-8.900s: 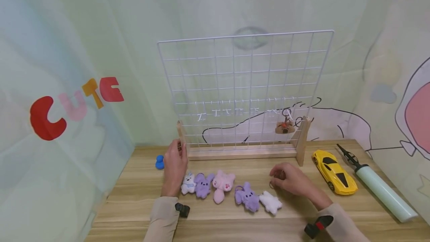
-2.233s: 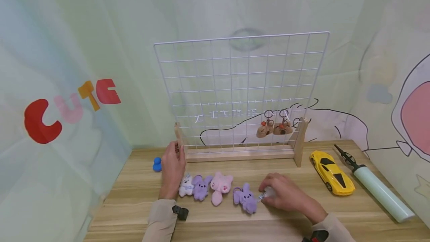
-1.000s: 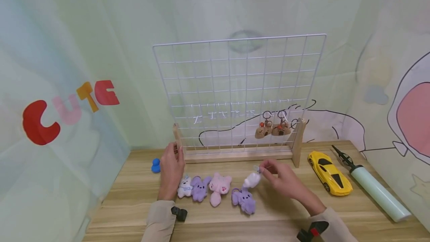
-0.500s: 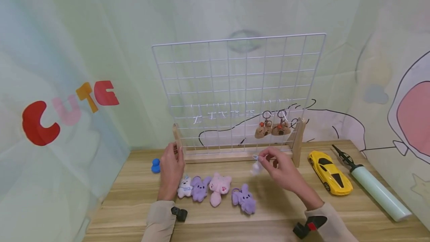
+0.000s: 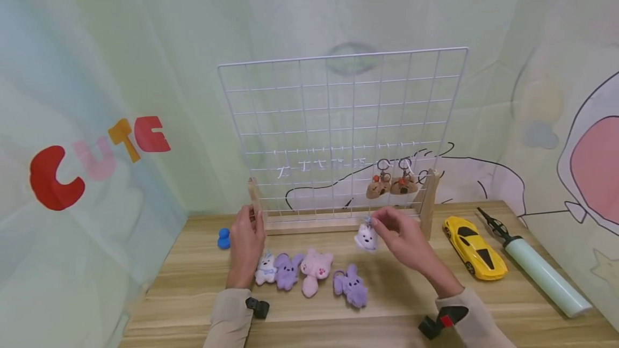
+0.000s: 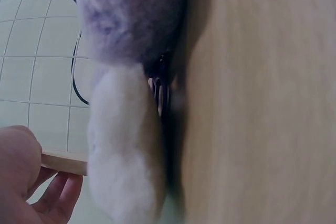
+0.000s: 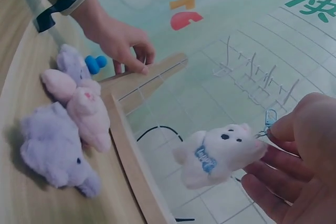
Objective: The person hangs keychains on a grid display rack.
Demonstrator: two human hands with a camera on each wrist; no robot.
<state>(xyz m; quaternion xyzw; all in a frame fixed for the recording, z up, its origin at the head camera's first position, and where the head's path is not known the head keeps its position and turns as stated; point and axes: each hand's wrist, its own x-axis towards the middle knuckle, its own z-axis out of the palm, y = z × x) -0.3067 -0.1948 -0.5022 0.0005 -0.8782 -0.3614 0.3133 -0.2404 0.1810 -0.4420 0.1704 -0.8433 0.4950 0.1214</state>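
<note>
White plush toy (image 5: 366, 238) dangling by a blue clip (image 7: 271, 118) pinched in the right hand (image 5: 401, 238), head up, long axis roughly upright, just before the wooden base (image 5: 309, 227) of the wire rack (image 5: 343, 56); well apart from the left hand (image 5: 247, 234), wrapped around the left post (image 5: 254, 193). Bare hooks (image 5: 359, 161) above, left of two hanging brown toys (image 5: 379, 187). Open air between; purple toy (image 5: 355, 289) on the table (image 5: 300, 329) below.
</note>
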